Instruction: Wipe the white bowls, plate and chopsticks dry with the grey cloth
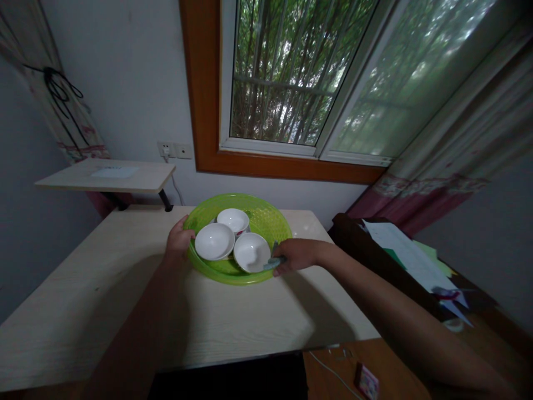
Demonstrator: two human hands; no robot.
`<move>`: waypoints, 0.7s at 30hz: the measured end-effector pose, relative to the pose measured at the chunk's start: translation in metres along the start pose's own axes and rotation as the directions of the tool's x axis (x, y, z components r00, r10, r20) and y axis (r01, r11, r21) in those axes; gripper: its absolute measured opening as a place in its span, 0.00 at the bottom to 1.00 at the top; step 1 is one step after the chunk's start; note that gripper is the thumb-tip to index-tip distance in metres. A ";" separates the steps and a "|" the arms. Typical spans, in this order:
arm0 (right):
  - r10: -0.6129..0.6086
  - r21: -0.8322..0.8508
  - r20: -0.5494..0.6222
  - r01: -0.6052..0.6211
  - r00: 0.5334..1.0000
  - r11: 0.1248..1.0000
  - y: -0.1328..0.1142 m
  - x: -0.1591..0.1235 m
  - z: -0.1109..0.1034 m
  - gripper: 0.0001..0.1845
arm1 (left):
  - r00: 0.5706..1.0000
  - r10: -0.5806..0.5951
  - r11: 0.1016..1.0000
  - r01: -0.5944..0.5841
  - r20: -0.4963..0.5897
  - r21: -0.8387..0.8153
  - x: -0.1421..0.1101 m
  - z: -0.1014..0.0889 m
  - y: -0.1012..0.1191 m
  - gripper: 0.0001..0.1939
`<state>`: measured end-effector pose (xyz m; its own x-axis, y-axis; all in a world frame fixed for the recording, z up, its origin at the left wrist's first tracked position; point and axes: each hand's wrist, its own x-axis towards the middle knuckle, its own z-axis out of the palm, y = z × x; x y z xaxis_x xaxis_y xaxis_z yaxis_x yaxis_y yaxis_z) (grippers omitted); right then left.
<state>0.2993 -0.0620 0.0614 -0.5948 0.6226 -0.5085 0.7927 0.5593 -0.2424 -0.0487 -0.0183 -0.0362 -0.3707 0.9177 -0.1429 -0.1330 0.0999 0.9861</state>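
Observation:
A round green plastic tray (268,214) with a textured bottom is held over the desk, its far edge near the back of the desktop. Three white bowls stand in it: a left bowl (214,241), a back bowl (233,220) and a front right bowl (252,253). My left hand (180,238) is closed around the tray's left rim, thumb over the edge. On the right rim my right hand (296,254) is closed too, with a small grey-green cloth-like piece (275,261) at its fingers, touching the front right bowl. Whether the tray touches the desk I cannot tell.
The pale wooden desk (233,316) carries a raised shelf (112,175) with a paper on it at the back left. A window (291,72) is behind. To the right stands a dark brown piece of furniture (353,239) with papers (408,255). A small box (367,382) lies on the floor.

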 end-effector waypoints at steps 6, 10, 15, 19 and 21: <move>-0.061 0.135 -0.047 0.067 0.997 0.989 0.022 0.008 -0.009 0.29 | 1.000 0.019 0.999 -0.019 -0.004 -0.037 0.003 0.000 -0.004 0.50; -0.107 0.292 -0.211 0.167 0.972 0.942 0.024 0.010 -0.022 0.31 | 1.000 0.014 0.997 -0.014 0.004 -0.073 0.001 0.002 -0.003 0.51; -0.161 0.291 -0.448 0.313 0.879 0.904 -0.002 0.026 -0.025 0.28 | 0.999 0.040 0.996 -0.038 0.016 -0.087 -0.001 0.002 -0.002 0.49; -0.313 0.268 -0.393 0.433 0.865 0.861 -0.030 0.050 -0.010 0.23 | 0.999 0.044 0.992 -0.041 0.018 -0.121 0.003 0.000 -0.005 0.50; -0.376 0.241 -0.336 0.464 0.864 0.852 -0.041 0.060 -0.002 0.20 | 0.999 0.043 0.992 -0.039 0.026 -0.119 0.005 -0.001 -0.007 0.50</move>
<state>0.2309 -0.0467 0.0423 -0.8563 0.5116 -0.0709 0.4319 0.6340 -0.6416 -0.0502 -0.0146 -0.0440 -0.3519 0.9308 -0.0984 -0.2265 0.0173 0.9739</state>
